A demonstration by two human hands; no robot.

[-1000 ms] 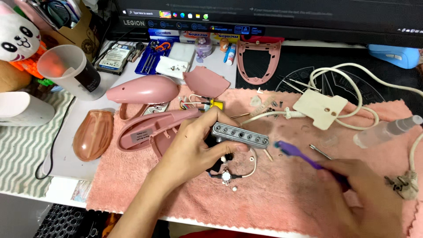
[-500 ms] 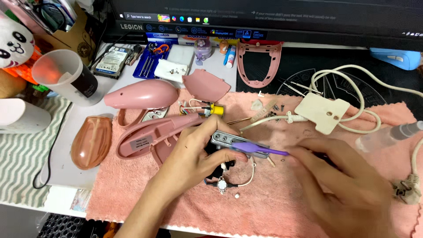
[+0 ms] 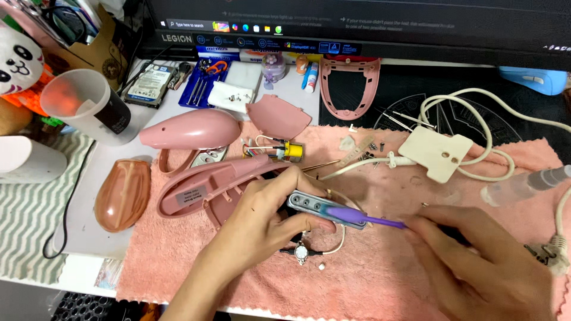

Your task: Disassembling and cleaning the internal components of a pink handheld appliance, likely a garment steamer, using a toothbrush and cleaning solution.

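head view: the left hand (image 3: 262,223) pinches the grey metal strip (image 3: 324,209) over the pink towel (image 3: 380,279). the strip's long axis runs left-far to right-near, toward the right hand (image 3: 476,261), which grips the purple brush (image 3: 363,218), its tip on the strip. half a second ago the brush lay across the strip likewise; a second ago it hung well to the right.

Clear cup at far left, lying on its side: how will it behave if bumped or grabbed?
The cup lies on its side, so it would probably roll if nudged. It looks like thin translucent plastic with nothing visible inside, so likely light and a bit flexible when squeezed. The white cylinder beside it may stop a roll that way.
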